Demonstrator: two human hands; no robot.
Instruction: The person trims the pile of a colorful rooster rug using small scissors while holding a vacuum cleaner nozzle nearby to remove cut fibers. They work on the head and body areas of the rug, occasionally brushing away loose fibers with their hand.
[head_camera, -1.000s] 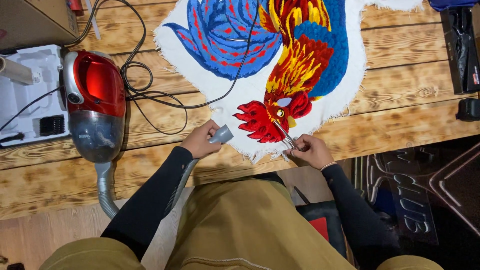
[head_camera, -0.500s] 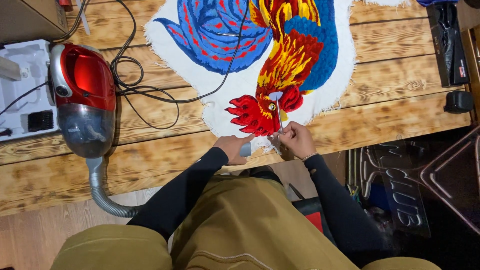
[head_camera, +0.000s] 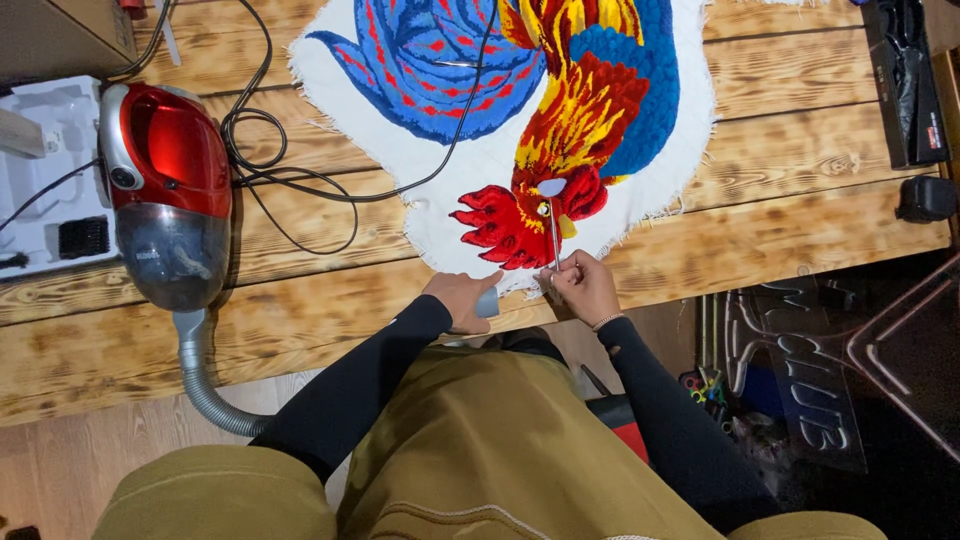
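At the near edge of the wooden table (head_camera: 800, 170), at about 6 o'clock from the rooster rug (head_camera: 520, 110): right hand (head_camera: 585, 285) pinched shut on a thin metal tool (head_camera: 553, 235), fingers bunched tight round its lower end. Long axis of that tool nearly upright across the picture, tip aimed at 12 o'clock, lying over the red comb and reaching up toward the pale patch at the rooster's head. Right wrist bent back toward the body, black sleeve running off to 5 o'clock, knuckles turned to the table.

Just beside it, at 9 o'clock from the right hand: left hand (head_camera: 460, 298), palm down, fingers curled round a grey vacuum nozzle (head_camera: 487, 302), short grey end poking out toward 3 o'clock and nearly meeting the other hand. Left forearm stretched off toward 7 o'clock. Both hands sat on the white fringe of the rug where it met the table edge.

Well off at 9 o'clock, parked on the boards: red vacuum cleaner (head_camera: 170, 190), long axis running 12 to 6, grey ribbed hose (head_camera: 205, 385) dropping off the table at 6 o'clock. Black cable (head_camera: 300, 185) looped between cleaner and rug, trailing up over the blue tail.
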